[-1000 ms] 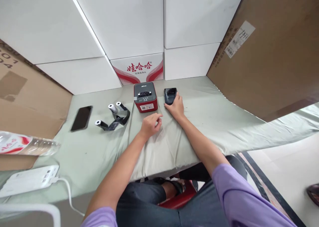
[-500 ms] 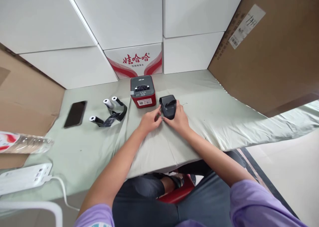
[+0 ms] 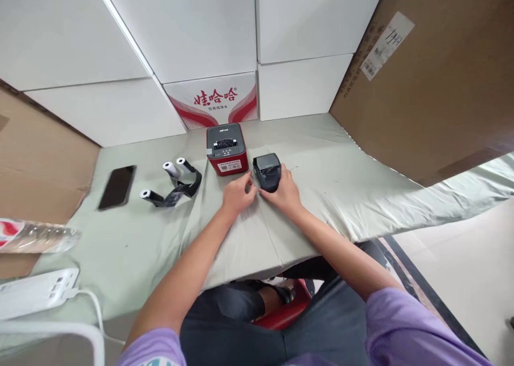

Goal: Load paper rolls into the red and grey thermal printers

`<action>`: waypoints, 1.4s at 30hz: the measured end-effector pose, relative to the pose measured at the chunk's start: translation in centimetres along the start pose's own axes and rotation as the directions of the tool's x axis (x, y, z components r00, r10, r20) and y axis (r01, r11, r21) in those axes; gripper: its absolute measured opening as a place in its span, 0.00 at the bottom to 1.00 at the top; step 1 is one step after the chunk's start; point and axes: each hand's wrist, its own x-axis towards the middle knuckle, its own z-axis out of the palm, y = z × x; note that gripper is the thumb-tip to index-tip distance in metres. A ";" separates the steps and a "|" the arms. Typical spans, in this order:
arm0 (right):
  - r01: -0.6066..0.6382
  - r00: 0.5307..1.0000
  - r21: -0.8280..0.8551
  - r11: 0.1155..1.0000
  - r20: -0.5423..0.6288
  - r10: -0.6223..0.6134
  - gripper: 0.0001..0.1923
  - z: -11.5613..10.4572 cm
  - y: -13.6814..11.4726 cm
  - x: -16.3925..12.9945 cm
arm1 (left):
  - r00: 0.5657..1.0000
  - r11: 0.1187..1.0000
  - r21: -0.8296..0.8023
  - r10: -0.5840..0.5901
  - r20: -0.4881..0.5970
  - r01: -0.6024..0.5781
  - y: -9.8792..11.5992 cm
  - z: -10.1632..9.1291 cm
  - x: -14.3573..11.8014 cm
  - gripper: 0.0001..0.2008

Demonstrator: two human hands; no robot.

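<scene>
A small black device (image 3: 267,169) lies on the pale green cloth-covered table (image 3: 345,178), just right of a red and grey label printer (image 3: 226,155). My right hand (image 3: 284,193) wraps the black device from its near right side. My left hand (image 3: 236,195) rests beside it, fingertips touching the device's left edge. Left of the printer lie white rolls joined by a black ribbon (image 3: 173,183).
A black phone (image 3: 116,187) lies flat at the left. A plastic water bottle (image 3: 36,237) and a white power strip (image 3: 34,293) with cable sit near the left edge. White boxes (image 3: 209,29) and brown cardboard (image 3: 433,77) wall the table's back and right.
My right hand drew the black device from beside the printer toward me. My left hand moved right and came up against its left edge.
</scene>
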 end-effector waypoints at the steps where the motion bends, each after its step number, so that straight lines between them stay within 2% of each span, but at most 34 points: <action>1: -0.002 1.000 -0.001 1.000 0.000 0.002 0.58 0.0 0.0 0.0 | 1.000 1.000 0.004 0.007 -0.024 -0.007 0.0 0.0 -0.1 0.18; 3: 0.012 1.000 0.012 1.000 -0.001 -0.012 0.57 0.0 0.0 0.0 | 0.998 0.999 -0.010 0.046 -0.049 -0.047 -0.2 -0.1 -0.3 0.21; 8: 0.092 0.995 0.088 0.992 -0.055 -0.088 0.53 0.0 0.4 0.2 | 0.982 0.979 -0.076 0.187 -0.032 -0.189 -0.5 -0.4 -0.5 0.06; 10: 0.128 0.989 0.127 0.984 -0.084 -0.118 0.49 -0.1 0.9 0.9 | 0.978 0.973 -0.098 0.206 -0.032 -0.208 -0.5 -0.5 -0.5 0.04; 12: 0.138 0.990 0.216 0.967 -0.065 -0.126 0.41 -0.5 1.6 1.9 | 0.978 0.972 -0.113 0.204 -0.035 -0.207 -0.3 -0.6 -0.5 0.03; 15: 0.108 0.990 0.425 0.899 0.034 -0.135 0.35 -1.3 2.8 3.6 | 0.983 0.976 -0.118 0.181 -0.023 -0.182 -0.1 -0.7 -0.5 0.03; 19: 0.055 0.975 0.658 0.751 0.127 -0.183 0.37 -2.1 3.3 4.7 | 0.987 0.986 -0.073 0.151 0.059 -0.147 -0.2 -0.8 -0.6 0.06; 21: 0.022 0.970 0.724 0.689 0.151 -0.189 0.38 -2.2 3.1 4.9 | 0.983 0.989 -0.036 0.144 0.115 -0.141 -0.4 -0.8 -0.6 0.08; 23: -0.005 0.973 0.730 0.683 0.161 -0.164 0.38 -2.2 2.8 5.2 | 0.979 0.990 -0.014 0.138 0.149 -0.138 -0.5 -0.9 -0.6 0.10; 26: -0.006 0.978 0.672 0.741 0.159 -0.137 0.37 -2.3 2.2 6.4 | 0.975 0.991 -0.004 0.135 0.175 -0.137 -0.6 -1.0 -0.6 0.11; 29: 0.040 0.970 0.569 0.821 0.175 -0.168 0.35 -2.5 1.4 8.3 | 0.973 0.990 0.003 0.140 0.185 -0.143 -0.6 -1.0 -0.5 0.12; 31: 0.090 0.972 0.419 0.903 0.162 -0.172 0.30 -2.7 0.8 9.7 | 0.973 0.989 -0.002 0.145 0.180 -0.147 -0.7 -1.0 -0.5 0.12; 34: 0.180 0.963 0.068 0.981 0.193 -0.190 0.21 -3.4 0.0 11.5 | 0.973 0.989 -0.006 0.149 0.177 -0.150 -0.8 -1.0 -0.5 0.12; 36: 0.263 0.922 -0.124 0.957 0.325 -0.212 0.19 -3.8 -0.6 12.7 | 0.971 0.988 -0.004 0.151 0.186 -0.153 -0.8 -1.0 -0.4 0.12; 39: 0.354 0.804 -0.259 0.899 0.575 -0.151 0.23 -4.3 -1.5 14.5 | 0.967 0.988 -0.010 0.156 0.201 -0.157 -1.0 -1.0 -0.3 0.12; 41: 0.371 0.740 -0.329 0.868 0.670 -0.063 0.27 -4.3 -2.1 15.4 | 0.967 0.988 -0.015 0.151 0.204 -0.151 -1.1 -0.9 -0.3 0.12; 42: 0.379 0.724 -0.360 0.853 0.689 -0.031 0.28 -4.3 -2.2 15.6 | 0.968 0.989 -0.016 0.148 0.205 -0.147 -1.1 -0.9 -0.3 0.12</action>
